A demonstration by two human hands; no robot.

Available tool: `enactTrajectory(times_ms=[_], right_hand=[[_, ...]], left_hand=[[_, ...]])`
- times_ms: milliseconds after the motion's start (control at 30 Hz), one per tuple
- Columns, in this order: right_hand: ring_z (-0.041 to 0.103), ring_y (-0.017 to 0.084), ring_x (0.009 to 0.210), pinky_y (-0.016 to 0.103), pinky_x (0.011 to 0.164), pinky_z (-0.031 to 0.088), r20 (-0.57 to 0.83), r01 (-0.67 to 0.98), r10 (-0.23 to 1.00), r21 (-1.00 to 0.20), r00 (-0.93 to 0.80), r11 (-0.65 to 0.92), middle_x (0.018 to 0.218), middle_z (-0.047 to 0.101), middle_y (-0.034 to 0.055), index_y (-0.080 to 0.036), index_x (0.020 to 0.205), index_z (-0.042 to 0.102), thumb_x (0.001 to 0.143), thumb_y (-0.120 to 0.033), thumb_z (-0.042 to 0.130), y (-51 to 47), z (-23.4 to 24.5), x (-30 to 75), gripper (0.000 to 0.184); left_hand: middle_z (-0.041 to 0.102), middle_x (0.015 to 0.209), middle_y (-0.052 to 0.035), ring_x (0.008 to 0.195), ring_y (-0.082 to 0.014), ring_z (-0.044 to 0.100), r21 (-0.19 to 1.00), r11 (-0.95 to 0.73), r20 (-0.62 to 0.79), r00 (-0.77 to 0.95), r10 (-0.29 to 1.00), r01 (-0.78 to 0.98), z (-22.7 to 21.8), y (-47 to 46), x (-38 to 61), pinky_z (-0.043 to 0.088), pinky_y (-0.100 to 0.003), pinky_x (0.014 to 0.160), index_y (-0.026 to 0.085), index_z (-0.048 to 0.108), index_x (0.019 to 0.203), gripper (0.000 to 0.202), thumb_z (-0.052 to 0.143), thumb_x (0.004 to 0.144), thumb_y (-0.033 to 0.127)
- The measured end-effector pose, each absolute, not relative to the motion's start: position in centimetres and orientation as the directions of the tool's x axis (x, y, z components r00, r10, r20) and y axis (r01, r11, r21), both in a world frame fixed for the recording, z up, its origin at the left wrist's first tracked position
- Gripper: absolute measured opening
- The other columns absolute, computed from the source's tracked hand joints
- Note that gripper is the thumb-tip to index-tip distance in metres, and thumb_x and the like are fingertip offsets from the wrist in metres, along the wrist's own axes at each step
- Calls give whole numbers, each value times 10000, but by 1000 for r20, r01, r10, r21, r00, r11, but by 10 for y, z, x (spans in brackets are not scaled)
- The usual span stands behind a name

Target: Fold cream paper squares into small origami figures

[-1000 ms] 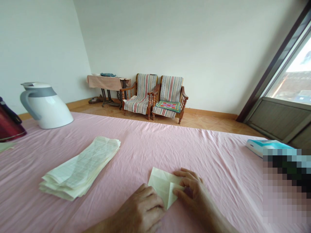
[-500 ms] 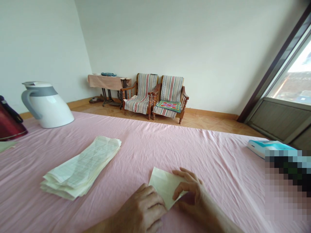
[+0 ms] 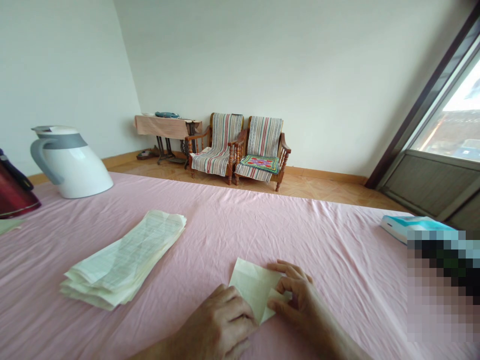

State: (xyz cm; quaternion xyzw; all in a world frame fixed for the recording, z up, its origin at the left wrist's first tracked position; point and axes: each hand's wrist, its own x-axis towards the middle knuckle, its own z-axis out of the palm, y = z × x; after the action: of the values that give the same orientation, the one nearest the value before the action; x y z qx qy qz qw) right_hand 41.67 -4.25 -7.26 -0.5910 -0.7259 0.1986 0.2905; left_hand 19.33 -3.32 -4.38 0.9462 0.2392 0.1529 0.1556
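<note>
A small piece of pale green paper (image 3: 252, 284) lies on the pink tablecloth (image 3: 315, 240) in front of me. My left hand (image 3: 225, 320) presses on its lower left edge with the fingers curled and closed. On the other side, my right hand (image 3: 294, 295) pinches the lower right corner between thumb and index finger and bends it up and over. The other fingers of that hand rest near the paper's top right edge. Further left lies a stack of long pale green paper strips (image 3: 127, 257), apart from both hands.
A white and grey jug (image 3: 82, 165) and a red kettle (image 3: 15, 192) stand at the far left. A blue and white packet (image 3: 408, 227) lies at the right, beside a blurred-out patch. Two wooden armchairs (image 3: 227, 145) and a cloth-covered sewing table (image 3: 161, 126) stand beyond the table.
My right thumb and index finger have come together on the paper's lower right corner, which is now folded over further. My left hand has stayed in place.
</note>
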Motion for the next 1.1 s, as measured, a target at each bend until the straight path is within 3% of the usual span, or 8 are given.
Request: enactTrajectory(times_ms=[100, 233, 500, 767, 967, 1100], right_hand=[[389, 291, 1303, 480, 1025, 323, 167, 702, 966, -663, -197, 258, 1314, 560, 37, -252, 738, 666, 720, -319, 745, -45, -66, 421, 104], [406, 287, 1287, 480, 1027, 306, 152, 686, 962, -676, -227, 269, 1277, 586, 9, -281, 709, 683, 772, -358, 691, -46, -65, 431, 100], [438, 296, 1234, 493, 1002, 290, 151, 679, 988, -722, -34, 133, 1196, 625, 32, -222, 603, 576, 755, -281, 616, -41, -76, 418, 168], [466, 288, 1170, 475, 975, 265, 145, 720, 989, -689, 25, 82, 1191, 614, 34, -216, 621, 561, 734, -243, 586, -41, -77, 409, 119], [481, 268, 1148, 432, 954, 283, 143, 757, 989, -650, 42, 62, 1201, 601, 44, -214, 639, 575, 744, -238, 588, -41, -75, 405, 108], [496, 254, 1130, 411, 937, 292, 146, 770, 989, -635, 38, 64, 1188, 606, 46, -212, 639, 571, 744, -236, 600, -40, -74, 402, 112]], left_hand=[[653, 1003, 0, 916, -187, 532, 363, -869, 270, 854, 445, 338, -58, -27, 191, 411, -285, 838, 227, 637, 1040, 196, 646, 863, 143], [644, 978, -6, 905, -187, 524, 353, -885, 332, 844, 421, 302, -71, -21, 189, 395, -302, 842, 220, 617, 1050, 198, 609, 867, 144], [633, 972, -14, 917, -193, 509, 357, -886, 343, 841, 419, 296, -73, -21, 189, 402, -285, 818, 217, 616, 1036, 168, 604, 877, 165], [647, 952, -5, 864, -178, 519, 370, -886, 353, 840, 412, 279, -74, -21, 192, 404, -292, 823, 200, 624, 1025, 174, 600, 870, 125], [656, 979, 12, 914, -177, 531, 418, -813, 144, 854, 499, 405, -51, -28, 194, 403, -287, 878, 208, 651, 960, 86, 626, 896, 157], [651, 1029, 11, 961, -180, 534, 423, -788, 89, 845, 527, 447, -40, -32, 197, 405, -289, 901, 209, 647, 988, 110, 617, 903, 145]])
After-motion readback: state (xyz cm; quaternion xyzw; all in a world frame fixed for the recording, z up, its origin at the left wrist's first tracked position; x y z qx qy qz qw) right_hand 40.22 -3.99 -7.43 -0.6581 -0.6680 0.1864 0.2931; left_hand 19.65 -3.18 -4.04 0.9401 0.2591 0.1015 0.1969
